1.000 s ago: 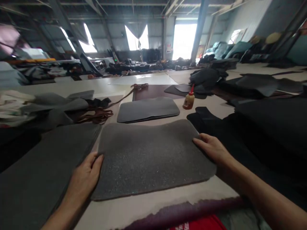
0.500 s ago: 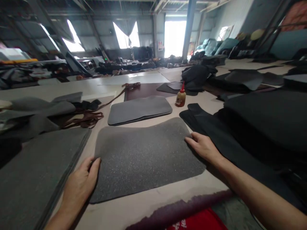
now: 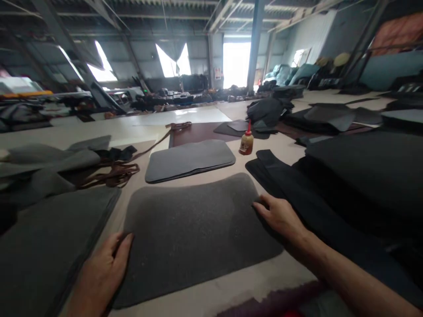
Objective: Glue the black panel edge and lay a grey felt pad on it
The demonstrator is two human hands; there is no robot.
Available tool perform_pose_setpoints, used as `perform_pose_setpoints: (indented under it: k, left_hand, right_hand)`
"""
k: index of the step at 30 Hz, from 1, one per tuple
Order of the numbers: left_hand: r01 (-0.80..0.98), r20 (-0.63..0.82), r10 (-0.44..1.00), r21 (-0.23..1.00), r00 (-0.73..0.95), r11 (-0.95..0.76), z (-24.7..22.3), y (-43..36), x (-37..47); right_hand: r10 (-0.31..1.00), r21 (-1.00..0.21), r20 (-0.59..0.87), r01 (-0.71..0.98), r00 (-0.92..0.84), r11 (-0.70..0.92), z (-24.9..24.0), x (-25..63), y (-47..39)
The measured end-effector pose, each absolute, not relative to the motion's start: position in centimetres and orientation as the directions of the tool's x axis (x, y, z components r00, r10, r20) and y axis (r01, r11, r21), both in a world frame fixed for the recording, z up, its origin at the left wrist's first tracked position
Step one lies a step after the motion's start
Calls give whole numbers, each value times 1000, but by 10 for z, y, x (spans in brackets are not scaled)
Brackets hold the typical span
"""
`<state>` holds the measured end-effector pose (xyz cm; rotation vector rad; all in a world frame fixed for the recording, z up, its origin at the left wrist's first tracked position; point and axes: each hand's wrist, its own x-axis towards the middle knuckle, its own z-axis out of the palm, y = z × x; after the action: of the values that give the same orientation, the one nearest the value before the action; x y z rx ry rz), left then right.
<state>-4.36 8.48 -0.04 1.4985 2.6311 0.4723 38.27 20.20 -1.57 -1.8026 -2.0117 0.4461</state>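
A dark grey sheet with rounded corners (image 3: 194, 237), like leather or felt, lies in front of me with a slightly wavy far edge. My left hand (image 3: 104, 268) is closed on its left edge, thumb on top and the other fingers partly hidden. At the right edge, my right hand (image 3: 279, 218) pinches the same sheet between thumb and fingers. Just beyond it rests a small stack of similar grey pieces (image 3: 190, 162). A bottle with a red nozzle (image 3: 246, 144) stands upright to the right of that stack.
Dark sheets are piled on the left (image 3: 49, 246) and high on the right (image 3: 366, 163). Black cut pieces (image 3: 280, 180) lie beside my right hand. Brown strips (image 3: 115, 174) are tangled at the left, and a maroon sheet (image 3: 201, 134) lies behind the stack.
The view has tilted up, so the table and its things appear lower. Both hands keep their hold on the sheet's edges, and its surface now looks darker and less speckled.
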Motion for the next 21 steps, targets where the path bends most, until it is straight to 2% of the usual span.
perform_pose_setpoints:
  k: [4, 13, 15, 18, 21]
  left_hand:
    - [780, -18, 840, 363, -542, 510, -6, 87, -50]
    - [762, -14, 837, 406, -547, 504, -4, 87, -46]
    - [750, -5, 828, 421, -560, 510, -5, 89, -47]
    - [727, 57, 816, 492, -575, 478, -3, 88, -43]
    - [622, 81, 824, 698, -560, 355, 3, 83, -34]
  right_hand:
    - [994, -460, 52, 881, -96, 109, -19, 382, 203]
    - [998, -369, 30, 928, -48, 56, -18, 383, 201]
    - [996, -308, 79, 950, -29, 53, -18, 381, 199]
    - [961, -161, 261, 977, -95, 140, -19, 380, 191]
    - [905, -79, 370, 964, -209, 255, -30, 389, 187]
